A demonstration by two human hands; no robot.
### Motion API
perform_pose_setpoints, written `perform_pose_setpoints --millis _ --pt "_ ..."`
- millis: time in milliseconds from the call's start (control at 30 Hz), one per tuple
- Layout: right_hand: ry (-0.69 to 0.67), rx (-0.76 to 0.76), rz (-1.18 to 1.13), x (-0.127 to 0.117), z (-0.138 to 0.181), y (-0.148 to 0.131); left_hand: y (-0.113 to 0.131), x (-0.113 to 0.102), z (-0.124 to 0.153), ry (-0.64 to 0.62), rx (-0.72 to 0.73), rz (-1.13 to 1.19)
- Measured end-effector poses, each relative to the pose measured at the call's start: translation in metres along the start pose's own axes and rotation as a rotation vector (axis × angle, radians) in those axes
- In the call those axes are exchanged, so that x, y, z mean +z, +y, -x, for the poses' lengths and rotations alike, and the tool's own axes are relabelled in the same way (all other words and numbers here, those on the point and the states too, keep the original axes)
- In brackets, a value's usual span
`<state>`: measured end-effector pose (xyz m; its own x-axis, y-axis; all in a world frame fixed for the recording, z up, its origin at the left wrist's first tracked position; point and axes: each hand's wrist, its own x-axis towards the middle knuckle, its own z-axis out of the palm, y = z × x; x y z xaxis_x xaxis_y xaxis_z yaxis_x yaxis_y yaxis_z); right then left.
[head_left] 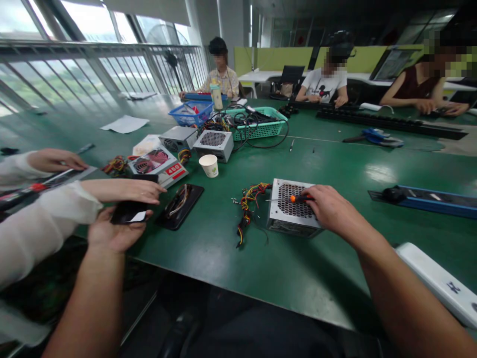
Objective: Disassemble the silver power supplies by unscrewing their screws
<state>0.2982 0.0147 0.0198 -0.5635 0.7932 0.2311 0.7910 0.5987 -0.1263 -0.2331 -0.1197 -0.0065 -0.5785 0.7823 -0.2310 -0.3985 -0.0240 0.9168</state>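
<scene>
Two hands in play, and the right hand has a screwdriver: the grip is closed round its orange-and-black handle, the thin shaft pointing left. It's over the vented top of the power supply, which sits on the green surface, right of centre; whether tip meets metal, I can't tell. Out spills a bundle of wires, red, yellow and black, just left of the box.

Over to the left hand, low and palm up at the edge of the surface. Its grip has a black slab, thumb on one side, fingers curled at the other, a white patch showing at one corner. And across it comes a co-worker's hand, reaching from a white sleeve; contact with the slab is hard to judge.

Midfield, a paper cup stands upright beside the 450 unit, with a grey unit just behind and the green basket of cables beyond.
</scene>
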Motion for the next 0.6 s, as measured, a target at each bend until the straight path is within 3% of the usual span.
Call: perform_pose_setpoints --millis 133,200,300,333,400,433,500,600 --pt "0.042 0.130 -0.054 -0.010 0.003 -0.004 0.007 -0.008 -0.004 -0.024 0.175 0.159" --pt "0.070 0.188 -0.126 -0.020 0.006 -0.004 0.012 -0.018 -0.007 0.099 0.267 0.307" --pt "0.124 0.225 -0.189 -0.035 0.010 -0.002 0.010 -0.029 -0.004 0.434 0.263 0.394" --pt "0.141 0.231 -0.202 -0.040 0.011 -0.001 0.005 -0.026 0.000 0.535 0.244 0.373" --pt "0.179 0.238 -0.225 -0.048 0.011 -0.001 -0.012 -0.006 0.015 0.576 0.365 0.404" --pt "0.197 0.238 -0.235 -0.051 0.010 -0.001 -0.023 0.010 0.024 0.545 0.446 0.407" --pt "0.225 0.242 -0.242 -0.059 0.006 -0.004 -0.045 0.052 0.041 0.313 0.455 0.166" --pt "0.260 0.251 -0.224 -0.073 -0.001 -0.013 -0.072 0.113 0.051 -0.243 0.567 -0.666"
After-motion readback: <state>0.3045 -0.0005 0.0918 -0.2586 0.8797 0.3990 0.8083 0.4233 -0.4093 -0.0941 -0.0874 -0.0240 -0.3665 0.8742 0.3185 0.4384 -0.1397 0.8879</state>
